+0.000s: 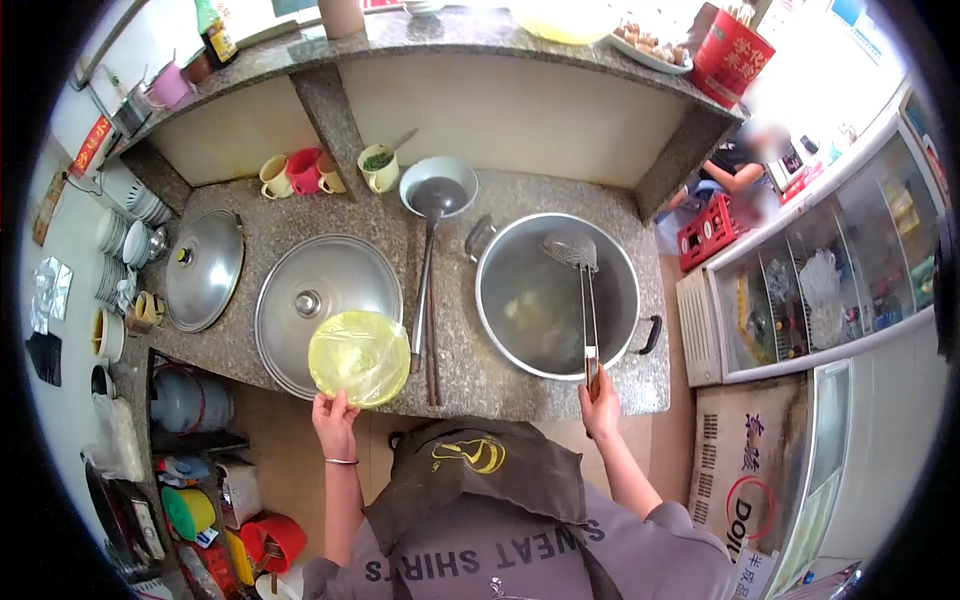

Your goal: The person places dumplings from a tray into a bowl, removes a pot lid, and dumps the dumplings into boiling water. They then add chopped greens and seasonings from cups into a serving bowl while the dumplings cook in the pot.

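My left hand [336, 424] grips the near rim of a yellow-green bowl [360, 358] lined with a clear plastic bag. That bowl is held over the front edge of a large metal pot lid [285, 270]. In my right hand [600, 402] is the handle of a wire skimmer [571, 250]. Its mesh head hangs within the far right part of a big aluminium pot [484, 300]. Cloudy liquid with some pale pieces [530, 312] shows in the pot. Between pot and lid, a ladle [428, 260] rests in a grey bowl [466, 178], beside a pair of long chopsticks [433, 345].
Several cups [378, 172] stand along the counter's back, one with chopped greens. Another metal lid [205, 270] is at the left. A raised stone shelf [480, 45] runs behind. A glass-fronted fridge [820, 270] stands right; a person [740, 165] sits beyond.
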`<state>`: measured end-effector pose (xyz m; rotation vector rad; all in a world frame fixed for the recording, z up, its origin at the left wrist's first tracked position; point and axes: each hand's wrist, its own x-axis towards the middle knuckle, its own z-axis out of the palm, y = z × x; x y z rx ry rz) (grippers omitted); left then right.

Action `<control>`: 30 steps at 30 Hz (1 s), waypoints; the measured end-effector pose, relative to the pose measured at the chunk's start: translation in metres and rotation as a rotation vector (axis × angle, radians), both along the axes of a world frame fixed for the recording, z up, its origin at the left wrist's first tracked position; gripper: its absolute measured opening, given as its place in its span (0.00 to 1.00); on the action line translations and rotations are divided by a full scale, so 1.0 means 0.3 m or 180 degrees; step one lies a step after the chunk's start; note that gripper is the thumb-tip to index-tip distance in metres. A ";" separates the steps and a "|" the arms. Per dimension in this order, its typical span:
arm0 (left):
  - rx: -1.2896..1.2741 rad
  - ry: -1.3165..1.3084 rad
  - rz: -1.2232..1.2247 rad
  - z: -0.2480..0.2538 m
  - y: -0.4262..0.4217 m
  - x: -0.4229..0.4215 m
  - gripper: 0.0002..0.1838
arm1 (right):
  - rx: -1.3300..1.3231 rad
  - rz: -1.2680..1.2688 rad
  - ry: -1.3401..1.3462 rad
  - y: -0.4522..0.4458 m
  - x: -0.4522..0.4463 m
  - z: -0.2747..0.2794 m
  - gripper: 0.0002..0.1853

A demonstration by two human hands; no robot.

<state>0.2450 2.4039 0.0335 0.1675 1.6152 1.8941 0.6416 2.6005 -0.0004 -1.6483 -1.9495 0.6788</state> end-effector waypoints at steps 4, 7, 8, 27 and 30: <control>0.0235 -0.0322 0.0170 0.076 0.020 0.016 0.07 | -0.0144 0.0071 0.0680 0.026 -0.198 0.069 0.30; 0.0509 -0.0433 0.0076 0.119 0.009 0.021 0.10 | 0.0364 0.0390 0.0885 0.131 -0.422 -0.019 0.30; 0.0613 -0.0590 0.0078 0.145 0.010 0.029 0.12 | 0.0206 0.0400 0.0865 0.160 -0.500 -0.044 0.30; 0.2505 0.0267 -0.2463 1.209 1.131 -0.104 0.09 | -0.0405 0.1270 0.0901 -0.189 -0.688 -0.320 0.20; 0.2584 0.0332 -0.2668 1.284 1.467 -0.078 0.07 | -0.1181 0.0689 0.1674 -0.381 -0.465 -0.398 0.19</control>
